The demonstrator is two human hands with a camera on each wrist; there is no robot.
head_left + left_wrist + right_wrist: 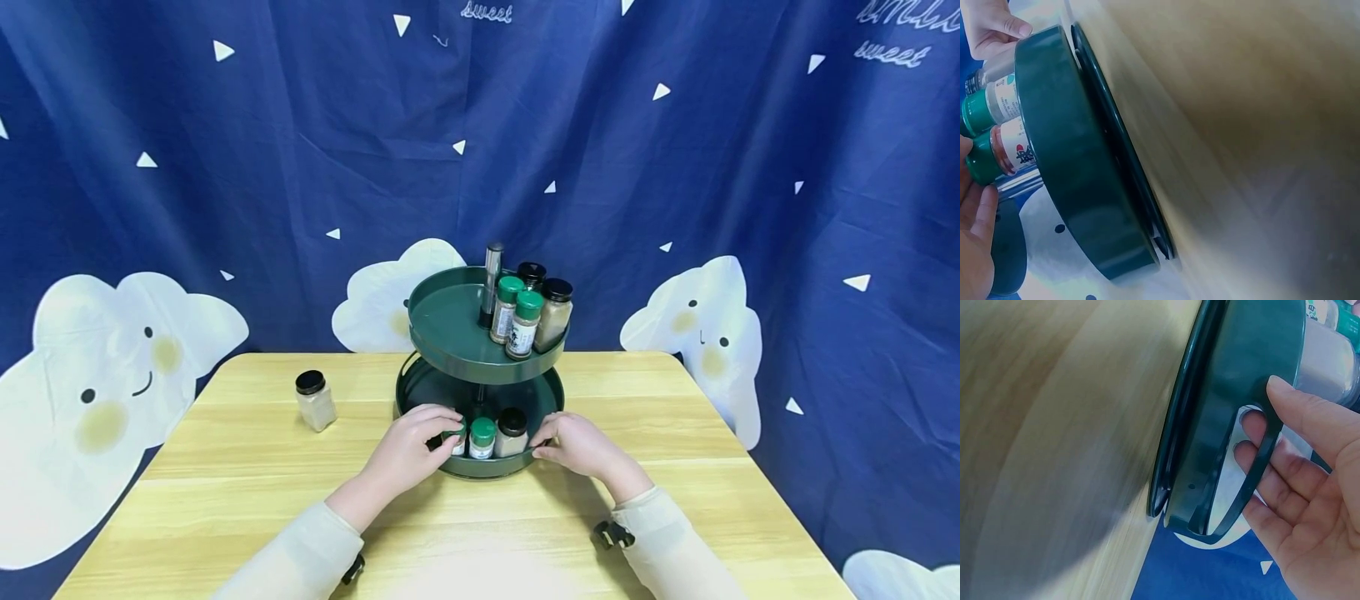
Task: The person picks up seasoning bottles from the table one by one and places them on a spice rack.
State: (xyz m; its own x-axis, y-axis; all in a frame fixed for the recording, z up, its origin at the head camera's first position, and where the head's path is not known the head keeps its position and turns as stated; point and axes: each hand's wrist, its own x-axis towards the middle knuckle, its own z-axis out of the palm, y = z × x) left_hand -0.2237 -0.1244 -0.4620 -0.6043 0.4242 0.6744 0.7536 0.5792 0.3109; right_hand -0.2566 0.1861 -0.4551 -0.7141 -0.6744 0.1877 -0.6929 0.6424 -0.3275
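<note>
A dark green two-tier turntable rack stands on the table. On its lower tier, along the front rim, are two green-capped spice jars and a black-capped jar. My left hand holds the leftmost green-capped spice jar by its cap, thumb on one side and fingers on the other. Beside it stands the second green-capped jar. My right hand grips the handle in the lower tier's rim, fingertips through the slot and thumb over the edge.
The upper tier holds two green-capped jars and two black-capped jars at its right, next to the metal post. A single black-capped jar stands on the wooden table to the left. A blue curtain hangs behind.
</note>
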